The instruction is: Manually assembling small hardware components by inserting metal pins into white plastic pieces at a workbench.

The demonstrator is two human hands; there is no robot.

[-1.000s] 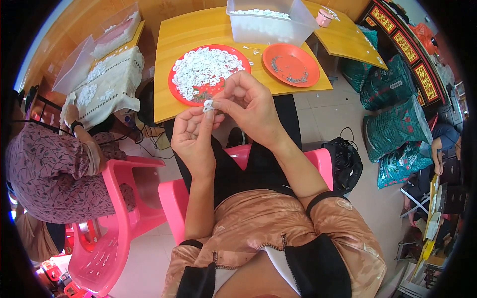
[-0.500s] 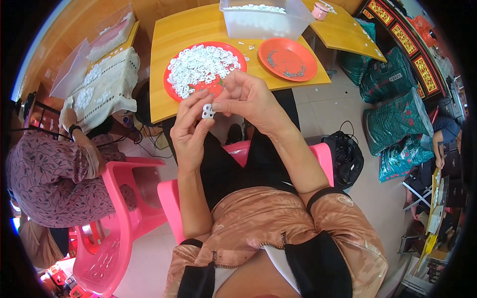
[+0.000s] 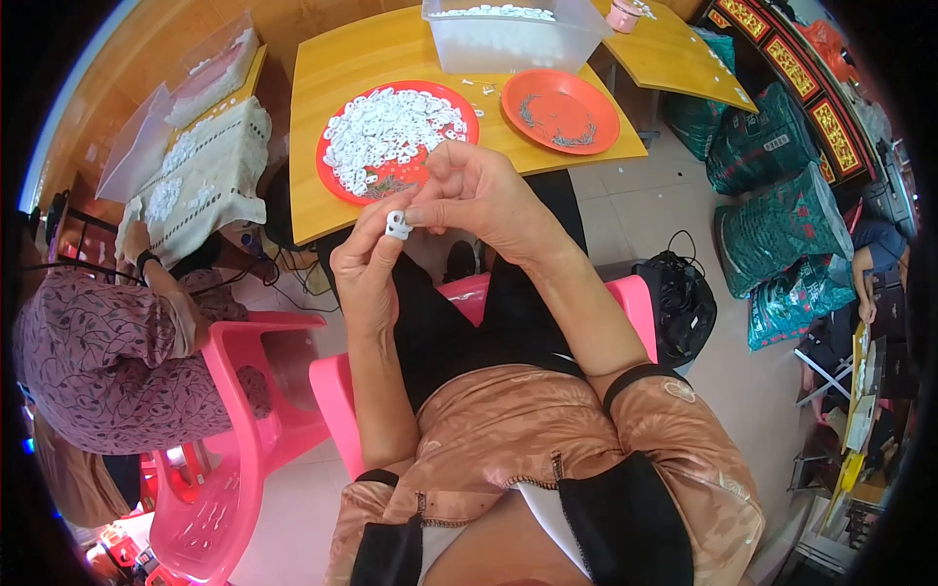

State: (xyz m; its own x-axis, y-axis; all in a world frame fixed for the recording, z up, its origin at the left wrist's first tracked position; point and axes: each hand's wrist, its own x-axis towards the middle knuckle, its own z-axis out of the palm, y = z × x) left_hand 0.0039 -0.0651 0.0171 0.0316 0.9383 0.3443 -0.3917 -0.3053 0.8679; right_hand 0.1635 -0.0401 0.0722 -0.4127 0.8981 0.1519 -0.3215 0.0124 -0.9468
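Fingers of my left hand [image 3: 366, 269] and right hand [image 3: 479, 195] pinch one small white plastic piece [image 3: 398, 226] together, held in open air just short of the yellow table's near edge [image 3: 322, 220], above my lap.

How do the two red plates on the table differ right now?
The left plate is heaped with small white parts; the right plate is almost bare, with only thin dark bits scattered on it. The left plate looks larger and lies nearer the hands, just beyond the white part they hold; the right plate sits further right, by the clear tub. Both are round, red and flat on the yellow table.
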